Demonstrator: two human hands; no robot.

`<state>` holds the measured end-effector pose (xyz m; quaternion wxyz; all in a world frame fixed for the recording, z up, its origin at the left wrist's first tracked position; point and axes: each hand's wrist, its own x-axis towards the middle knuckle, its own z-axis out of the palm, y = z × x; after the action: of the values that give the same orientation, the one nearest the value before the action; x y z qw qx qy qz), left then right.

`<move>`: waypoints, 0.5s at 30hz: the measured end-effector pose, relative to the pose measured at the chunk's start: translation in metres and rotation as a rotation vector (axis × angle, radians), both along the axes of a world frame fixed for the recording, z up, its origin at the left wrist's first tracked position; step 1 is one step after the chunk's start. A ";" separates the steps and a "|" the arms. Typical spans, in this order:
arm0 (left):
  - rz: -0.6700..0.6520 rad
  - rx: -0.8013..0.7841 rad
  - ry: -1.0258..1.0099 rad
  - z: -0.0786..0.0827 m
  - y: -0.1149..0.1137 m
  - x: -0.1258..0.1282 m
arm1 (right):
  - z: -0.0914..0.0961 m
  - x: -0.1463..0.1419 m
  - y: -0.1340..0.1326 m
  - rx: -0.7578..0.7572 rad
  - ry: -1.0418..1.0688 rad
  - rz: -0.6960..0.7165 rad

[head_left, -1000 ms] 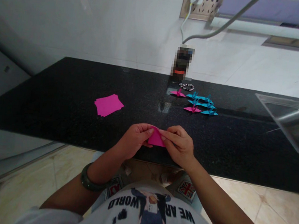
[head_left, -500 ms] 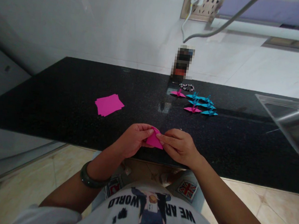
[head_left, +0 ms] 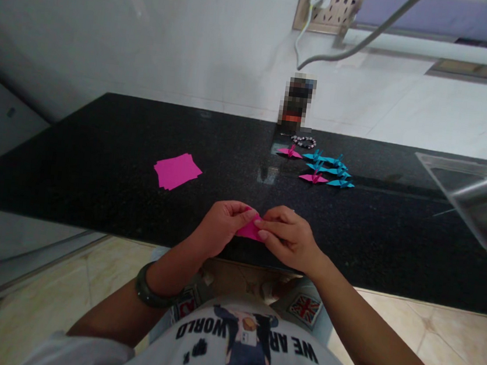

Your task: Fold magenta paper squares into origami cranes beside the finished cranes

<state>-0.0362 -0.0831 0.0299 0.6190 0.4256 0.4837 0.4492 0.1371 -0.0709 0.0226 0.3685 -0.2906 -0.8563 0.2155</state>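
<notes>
The black counter [head_left: 97, 154] spreads under my work, the steel sink [head_left: 478, 203] at its right end showing nothing inside. Back lie folded cranes [head_left: 326, 170] and spare pink sheets [head_left: 177, 170]. My left hand [head_left: 221, 227] and right hand [head_left: 292, 238] pinch the small pink paper [head_left: 247, 230] above the near edge; light, easily creased, best held by its folds.

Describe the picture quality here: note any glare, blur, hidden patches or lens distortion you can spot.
Head view: the polished black stone counter mirrors pale window light near its middle; a blocky pixelated patch hides one upright object at the wall; the counter edges and metal sink bow outward, wide-lens distortion; the small folded pink paper between left hand and right hand is slightly soft.
</notes>
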 end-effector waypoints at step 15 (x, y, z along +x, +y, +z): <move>0.042 0.111 0.113 0.004 0.001 0.001 | -0.010 -0.015 -0.005 -0.431 0.151 -0.244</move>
<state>-0.0350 -0.0818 0.0343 0.5565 0.4737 0.5013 0.4634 0.1225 -0.0762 0.0128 0.3843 -0.4466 -0.7193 0.3680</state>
